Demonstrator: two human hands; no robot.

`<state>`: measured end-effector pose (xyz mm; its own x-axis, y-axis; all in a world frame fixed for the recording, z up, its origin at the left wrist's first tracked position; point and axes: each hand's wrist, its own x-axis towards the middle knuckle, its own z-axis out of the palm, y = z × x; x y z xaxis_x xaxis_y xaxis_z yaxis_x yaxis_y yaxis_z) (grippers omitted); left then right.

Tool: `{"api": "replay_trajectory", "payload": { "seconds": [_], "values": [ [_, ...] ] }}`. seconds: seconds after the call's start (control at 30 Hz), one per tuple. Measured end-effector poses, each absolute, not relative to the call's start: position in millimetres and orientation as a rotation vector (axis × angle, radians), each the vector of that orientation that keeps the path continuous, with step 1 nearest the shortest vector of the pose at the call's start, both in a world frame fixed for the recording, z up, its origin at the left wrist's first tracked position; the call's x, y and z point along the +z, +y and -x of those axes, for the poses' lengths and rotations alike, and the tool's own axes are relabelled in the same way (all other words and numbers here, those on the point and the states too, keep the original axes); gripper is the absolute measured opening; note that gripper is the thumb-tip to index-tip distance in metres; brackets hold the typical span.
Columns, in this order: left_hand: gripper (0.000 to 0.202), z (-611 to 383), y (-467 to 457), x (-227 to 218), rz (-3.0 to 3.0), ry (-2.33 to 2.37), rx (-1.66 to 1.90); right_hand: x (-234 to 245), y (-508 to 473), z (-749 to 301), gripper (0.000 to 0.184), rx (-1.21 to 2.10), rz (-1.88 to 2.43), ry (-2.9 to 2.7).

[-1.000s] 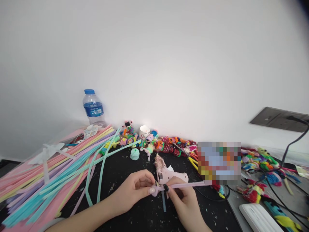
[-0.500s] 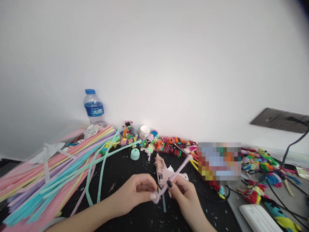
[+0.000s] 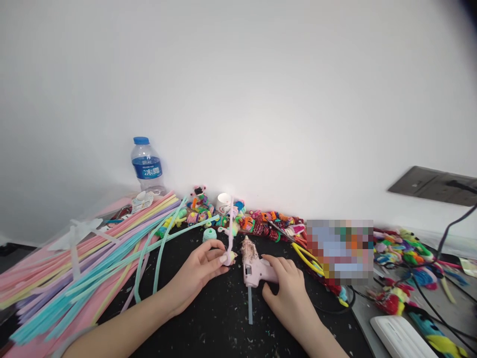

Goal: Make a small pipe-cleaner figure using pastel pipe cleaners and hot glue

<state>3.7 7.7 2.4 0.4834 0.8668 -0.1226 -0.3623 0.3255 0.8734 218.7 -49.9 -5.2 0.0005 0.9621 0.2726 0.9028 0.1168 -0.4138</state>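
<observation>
Touching the glue gun point(image 3: 252, 275) now: right fingers point(image 3: 278, 261)

- Pale pink glue gun point(image 3: 257, 271): lies on black surface point(image 3: 208, 325), grubby nozzle points away, translucent stick point(image 3: 250, 307) juts rearward.
- Lilac fuzzy stem point(image 3: 231, 226): left of gun, lower end bends, long end stands near upright.

The right hand point(image 3: 286, 284) partly hides the glue gun's handle point(image 3: 265, 272), pixelation 1 patch point(image 3: 340, 252).
</observation>
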Motion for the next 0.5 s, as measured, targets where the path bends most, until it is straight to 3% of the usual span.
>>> {"api": "replay_trajectory", "payload": {
  "seconds": [0.23,0.5],
  "values": [
    [0.013,-2.3,7.7,7.9,-0.96,0.69,0.897,-0.2,-46.0,-224.1,0.018,0.65,1.6,-1.587],
    [0.016,-4.6,7.0,3.4,-1.073,0.693,0.87,-0.3,-51.8,-217.0,0.035,1.04,1.308,-1.4]
  ]
}}
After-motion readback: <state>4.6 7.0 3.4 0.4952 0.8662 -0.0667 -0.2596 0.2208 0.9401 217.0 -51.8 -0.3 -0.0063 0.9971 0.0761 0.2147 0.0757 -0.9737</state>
